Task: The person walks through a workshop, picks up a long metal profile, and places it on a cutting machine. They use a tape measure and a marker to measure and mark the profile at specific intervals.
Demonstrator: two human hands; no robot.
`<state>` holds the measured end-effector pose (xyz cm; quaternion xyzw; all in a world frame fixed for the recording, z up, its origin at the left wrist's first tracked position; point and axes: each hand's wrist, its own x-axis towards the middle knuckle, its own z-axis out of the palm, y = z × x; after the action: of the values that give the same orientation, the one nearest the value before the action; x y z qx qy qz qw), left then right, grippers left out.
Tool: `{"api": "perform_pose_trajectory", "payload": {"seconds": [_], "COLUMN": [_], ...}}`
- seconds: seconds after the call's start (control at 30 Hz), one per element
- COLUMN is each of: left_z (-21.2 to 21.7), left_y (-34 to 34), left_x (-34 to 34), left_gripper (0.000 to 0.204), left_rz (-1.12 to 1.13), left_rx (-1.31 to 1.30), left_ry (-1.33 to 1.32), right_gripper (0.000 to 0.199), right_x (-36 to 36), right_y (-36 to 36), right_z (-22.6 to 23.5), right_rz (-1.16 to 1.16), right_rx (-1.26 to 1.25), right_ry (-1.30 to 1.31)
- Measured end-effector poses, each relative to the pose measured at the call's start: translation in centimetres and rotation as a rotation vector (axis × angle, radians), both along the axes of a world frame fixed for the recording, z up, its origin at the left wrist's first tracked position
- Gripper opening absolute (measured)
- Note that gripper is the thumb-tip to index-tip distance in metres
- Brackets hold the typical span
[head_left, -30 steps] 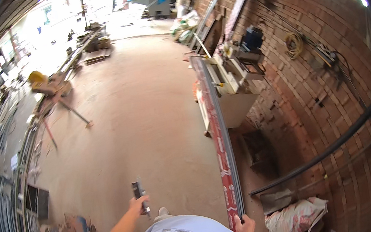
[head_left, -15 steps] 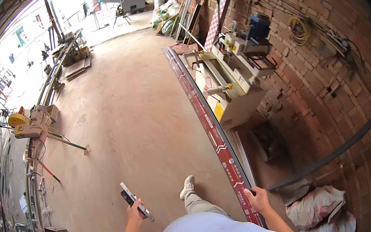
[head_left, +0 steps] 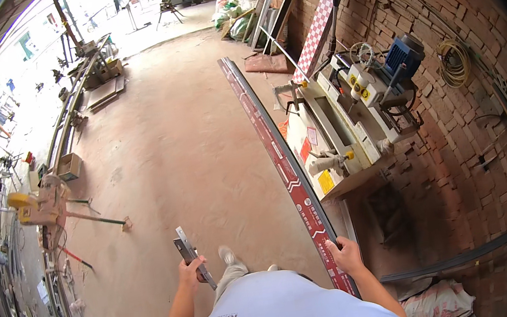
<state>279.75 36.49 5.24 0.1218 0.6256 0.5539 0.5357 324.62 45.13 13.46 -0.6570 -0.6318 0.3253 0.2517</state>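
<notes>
My left hand (head_left: 192, 273) is closed around a mortise lock (head_left: 185, 244) with a long silvery faceplate and a dark case, held out low in front of me. In my right hand (head_left: 347, 255) is the near end of a long metal profile (head_left: 280, 162), wrapped in dark red printed film with a dark strip along its right side. My thumb lies over its edge, and the fingers beneath are mostly hidden. The profile stretches far ahead, passing close by the left side of a white machine (head_left: 356, 150).
The machine carries a blue motor (head_left: 404, 56). A coiled hose (head_left: 454, 63) hangs on the brick wall. To the left, a cut-off saw (head_left: 44, 210) stands on splayed legs beside long racks of profiles. Sacks (head_left: 439, 302) lie at lower right; more bags (head_left: 238, 6) sit farther off.
I have stepped forward: the machine and saw appear nearer, and my other foot is in front. Both hands keep their hold, and the profile travels along with me.
</notes>
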Motion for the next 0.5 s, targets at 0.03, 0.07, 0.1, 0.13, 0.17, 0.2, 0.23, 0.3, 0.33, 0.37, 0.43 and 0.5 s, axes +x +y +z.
{"api": "perform_pose_trajectory", "payload": {"seconds": [0.03,0.07,0.1,0.13,0.17,0.2,0.23,0.3,0.33,0.37,0.43,0.5], "left_z": [-0.1,-0.3,-0.6,-1.1,-1.4,-1.8,-2.1,-2.5,-2.4,-2.2,-1.4,-0.5], "left_y": [2.2,4.5,7.0,9.6,12.7,16.5,19.3,25.7,29.4,32.2,38.3,43.5], "left_x": [-1.0,-1.9,-2.5,-3.3,-4.3,-5.0,-5.3,-5.5,-5.3,-5.1,-4.3,-2.7], "left_gripper": [0.024,0.022,0.021,0.019,0.020,0.020,0.021,0.025,0.027,0.029,0.036,0.044], "left_rz": [0.004,-0.025,-0.048,-0.072,-0.105,-0.134,-0.150,-0.200,-0.246,-0.297,-0.467,-0.586], "left_rx": [-0.034,-0.013,-0.018,0.000,-0.009,0.011,-0.032,-0.017,0.012,0.025,0.008,0.003], "left_ry": [-0.012,-0.034,-0.051,-0.074,-0.092,-0.118,-0.125,-0.246,-0.277,-0.305,-0.264,-0.296], "right_gripper": [0.039,0.039,0.040,0.040,0.041,0.041,0.041,0.039,0.038,0.038,0.035,0.034], "right_x": [-1.0,-2.0,-3.0,-4.0,-5.2,-6.4,-7.1,-8.3,-9.0,-9.6,-10.0,-10.0], "right_y": [1.5,3.0,4.6,6.1,7.4,9.2,10.6,13.4,15.1,16.0,18.4,20.6], "right_z": [-0.2,-0.3,-0.4,-0.6,-0.6,-0.5,0.0,0.6,0.9,1.1,1.5,1.8], "right_rz": [-0.006,-0.019,-0.036,-0.052,-0.063,-0.070,-0.073,-0.079,-0.080,-0.095,-0.129,-0.164], "right_rx": [-0.010,-0.010,-0.021,-0.032,-0.051,-0.063,-0.096,-0.146,-0.172,-0.226,-0.300,-0.334], "right_ry": [-0.036,0.008,0.024,0.039,0.070,0.100,0.104,0.186,0.225,0.279,0.357,0.406]}}
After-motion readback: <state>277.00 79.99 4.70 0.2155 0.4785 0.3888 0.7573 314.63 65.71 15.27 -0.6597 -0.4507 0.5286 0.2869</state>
